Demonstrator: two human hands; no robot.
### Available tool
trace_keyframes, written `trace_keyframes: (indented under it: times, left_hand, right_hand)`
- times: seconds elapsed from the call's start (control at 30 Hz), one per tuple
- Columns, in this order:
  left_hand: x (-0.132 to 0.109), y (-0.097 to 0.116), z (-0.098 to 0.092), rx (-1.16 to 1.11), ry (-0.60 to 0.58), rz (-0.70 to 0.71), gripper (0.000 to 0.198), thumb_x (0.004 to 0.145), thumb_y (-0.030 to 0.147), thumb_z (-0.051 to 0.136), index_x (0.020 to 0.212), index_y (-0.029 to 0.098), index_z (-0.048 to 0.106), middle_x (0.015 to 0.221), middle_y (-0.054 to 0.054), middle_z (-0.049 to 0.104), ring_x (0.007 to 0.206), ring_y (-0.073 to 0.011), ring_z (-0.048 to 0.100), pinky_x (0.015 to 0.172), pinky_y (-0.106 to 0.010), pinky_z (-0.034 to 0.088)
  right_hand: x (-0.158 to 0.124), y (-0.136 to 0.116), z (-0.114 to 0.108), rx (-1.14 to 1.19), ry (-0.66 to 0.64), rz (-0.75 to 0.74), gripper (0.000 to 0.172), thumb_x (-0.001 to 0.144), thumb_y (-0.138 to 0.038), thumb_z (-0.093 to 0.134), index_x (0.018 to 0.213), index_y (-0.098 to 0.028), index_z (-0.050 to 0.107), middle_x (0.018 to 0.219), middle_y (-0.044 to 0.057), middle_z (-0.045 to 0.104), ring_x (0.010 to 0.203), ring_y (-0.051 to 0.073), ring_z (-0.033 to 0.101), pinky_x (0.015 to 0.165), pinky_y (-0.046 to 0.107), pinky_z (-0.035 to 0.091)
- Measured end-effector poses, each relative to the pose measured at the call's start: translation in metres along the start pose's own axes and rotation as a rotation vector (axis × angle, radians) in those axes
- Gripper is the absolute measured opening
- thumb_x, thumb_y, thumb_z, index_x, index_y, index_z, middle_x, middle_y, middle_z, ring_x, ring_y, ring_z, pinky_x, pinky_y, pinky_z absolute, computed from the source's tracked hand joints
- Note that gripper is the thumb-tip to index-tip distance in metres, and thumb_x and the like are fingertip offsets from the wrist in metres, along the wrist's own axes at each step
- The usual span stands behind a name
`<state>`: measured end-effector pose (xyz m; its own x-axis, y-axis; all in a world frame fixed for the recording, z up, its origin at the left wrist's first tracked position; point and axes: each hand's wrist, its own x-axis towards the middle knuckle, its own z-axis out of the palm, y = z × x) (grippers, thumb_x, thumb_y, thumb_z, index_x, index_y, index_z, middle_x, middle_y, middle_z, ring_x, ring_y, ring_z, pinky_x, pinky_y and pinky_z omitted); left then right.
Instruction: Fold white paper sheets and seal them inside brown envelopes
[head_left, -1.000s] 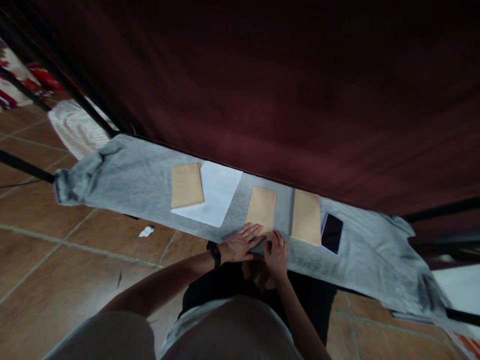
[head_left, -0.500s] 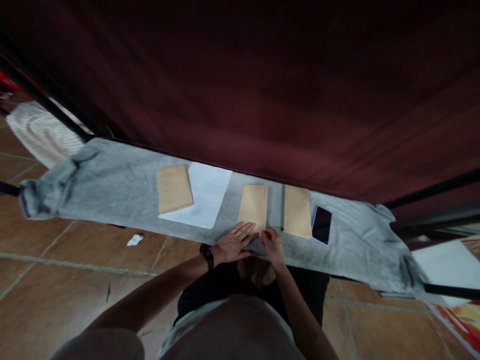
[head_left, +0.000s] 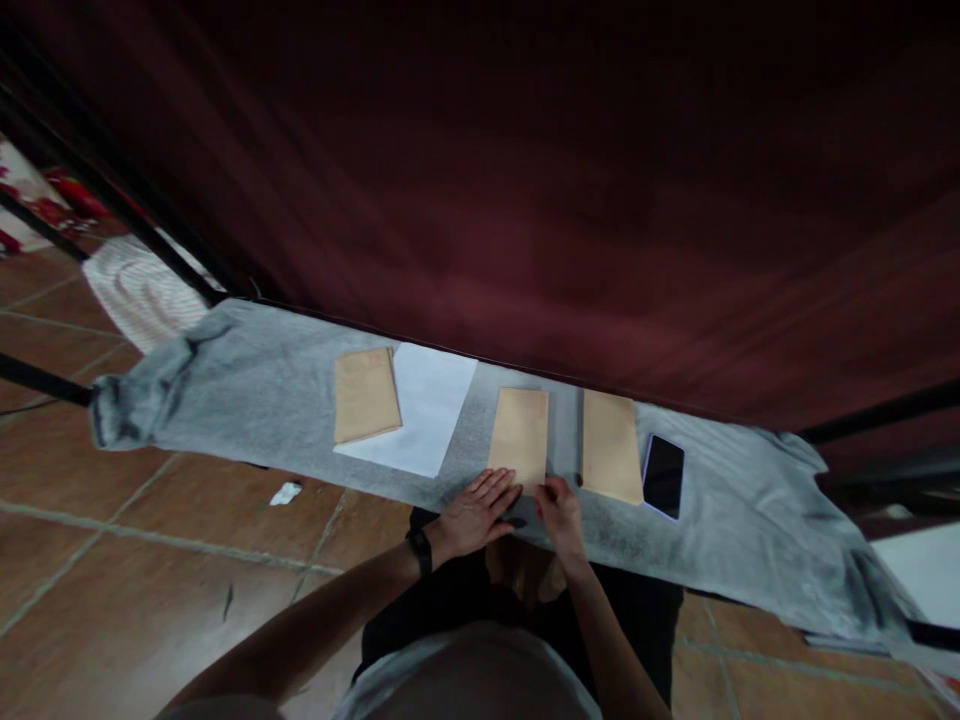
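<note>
A brown paper envelope (head_left: 521,435) lies in front of me on the grey cloth. My left hand (head_left: 476,515) rests flat on its lower left corner, fingers stretched out. At the lower right corner, my right hand (head_left: 559,512) has its fingers pinched together on the envelope's edge. Further right lies a second brown envelope (head_left: 611,445), apart from both hands. Over on the left, a stack of brown envelopes (head_left: 366,395) partly covers white paper (head_left: 435,400).
A dark-screened phone (head_left: 664,477) lies right of the second envelope. The grey cloth (head_left: 262,390) covers a narrow surface. Behind it hangs a dark red curtain (head_left: 450,250). Black bars (head_left: 45,378) stand at both ends. A white scrap (head_left: 286,493) lies on the tiled floor.
The whole view has shifted, so things on the cloth appear lower and further right. My left hand stays on the envelope, and my right hand stays at its lower right corner.
</note>
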<state>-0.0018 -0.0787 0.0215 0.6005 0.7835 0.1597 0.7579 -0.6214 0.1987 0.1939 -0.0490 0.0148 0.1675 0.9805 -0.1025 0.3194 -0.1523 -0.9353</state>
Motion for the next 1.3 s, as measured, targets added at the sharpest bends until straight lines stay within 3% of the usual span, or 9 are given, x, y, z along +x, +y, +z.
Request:
trace_keyframes:
  times: [0.27, 0.37, 0.47, 0.63, 0.8, 0.97, 1.13, 1.23, 1.3]
  left_hand:
    - [0.040, 0.029, -0.016, -0.098, 0.144, -0.325, 0.064, 0.092, 0.014, 0.046, 0.154, 0.014, 0.030, 0.143, -0.016, 0.054, 0.130, -0.0269, 0.053, 0.106, -0.039, 0.044]
    - [0.055, 0.036, -0.028, -0.341, 0.239, -0.430, 0.058, 0.092, 0.014, 0.044, 0.150, 0.017, 0.038, 0.131, -0.015, 0.062, 0.114, -0.0251, 0.063, 0.093, -0.036, 0.052]
    - [0.067, 0.043, -0.030, -0.777, 0.469, -0.593, 0.037, 0.096, 0.027, 0.045, 0.128, 0.017, 0.061, 0.117, -0.014, 0.069, 0.103, -0.0244, 0.067, 0.090, -0.036, 0.054]
    - [0.069, 0.055, -0.007, -1.394, 0.656, -0.888, 0.044, 0.086, 0.055, 0.062, 0.088, 0.012, 0.071, 0.085, -0.013, 0.076, 0.079, -0.0247, 0.072, 0.071, -0.033, 0.056]
    - [0.062, 0.062, 0.012, -1.858, 0.693, -1.089, 0.048, 0.057, 0.052, 0.086, 0.080, 0.012, 0.070, 0.077, -0.010, 0.076, 0.069, -0.0233, 0.072, 0.068, -0.034, 0.057]
    - [0.060, 0.059, 0.008, -1.866, 0.548, -1.112, 0.045, 0.062, 0.047, 0.086, 0.088, 0.013, 0.072, 0.085, -0.011, 0.077, 0.080, -0.0245, 0.074, 0.072, -0.033, 0.059]
    - [0.043, 0.055, 0.004, -1.777, 0.286, -1.079, 0.048, 0.072, 0.059, 0.076, 0.085, 0.013, 0.069, 0.075, -0.011, 0.074, 0.062, -0.0204, 0.071, 0.056, -0.029, 0.057]
    - [0.029, 0.055, 0.001, -1.413, 0.200, -0.889, 0.049, 0.086, 0.063, 0.058, 0.082, 0.015, 0.069, 0.076, -0.010, 0.073, 0.062, -0.0207, 0.070, 0.058, -0.033, 0.059]
    - [0.023, 0.054, -0.001, -1.052, 0.241, -0.649, 0.044, 0.095, 0.053, 0.047, 0.095, 0.017, 0.071, 0.097, -0.011, 0.075, 0.087, -0.0241, 0.073, 0.082, -0.041, 0.060]
  right_hand:
    - [-0.010, -0.046, -0.013, 0.017, 0.018, -0.171, 0.027, 0.085, -0.046, 0.057, 0.092, -0.020, 0.064, 0.078, 0.002, 0.069, 0.067, 0.017, 0.063, 0.064, 0.028, 0.051]
    - [-0.016, -0.072, -0.022, -0.028, -0.033, -0.218, 0.029, 0.091, -0.044, 0.054, 0.101, -0.019, 0.065, 0.085, 0.004, 0.071, 0.075, 0.018, 0.066, 0.070, 0.029, 0.051]
    - [-0.018, -0.081, -0.027, -0.007, -0.058, -0.256, 0.037, 0.094, -0.046, 0.050, 0.117, -0.019, 0.062, 0.106, 0.008, 0.071, 0.094, 0.020, 0.067, 0.083, 0.032, 0.052]
    - [-0.019, -0.041, -0.018, -0.008, 0.135, -0.156, 0.054, 0.088, -0.052, 0.058, 0.130, -0.019, 0.055, 0.128, 0.014, 0.061, 0.112, 0.024, 0.061, 0.091, 0.038, 0.052]
    - [-0.021, 0.000, -0.003, 0.137, -0.008, 0.036, 0.057, 0.085, -0.054, 0.059, 0.129, -0.017, 0.057, 0.084, 0.004, 0.073, 0.074, 0.023, 0.068, 0.072, 0.037, 0.056]
    - [-0.014, 0.005, 0.002, 0.190, 0.045, 0.040, 0.051, 0.078, -0.049, 0.065, 0.118, -0.017, 0.065, 0.090, 0.007, 0.075, 0.077, 0.023, 0.069, 0.073, 0.036, 0.056]
    - [-0.008, 0.007, 0.000, 0.202, 0.020, 0.095, 0.050, 0.080, -0.044, 0.060, 0.119, -0.014, 0.064, 0.073, 0.002, 0.071, 0.054, 0.017, 0.060, 0.053, 0.029, 0.050]
    - [-0.008, 0.010, -0.005, 0.066, 0.085, -0.015, 0.040, 0.083, -0.038, 0.057, 0.115, -0.017, 0.066, 0.081, 0.004, 0.073, 0.061, 0.018, 0.064, 0.061, 0.030, 0.054]
    - [-0.008, 0.011, -0.008, -0.049, 0.123, -0.104, 0.035, 0.086, -0.034, 0.055, 0.114, -0.018, 0.067, 0.089, 0.006, 0.074, 0.074, 0.021, 0.069, 0.070, 0.033, 0.056]
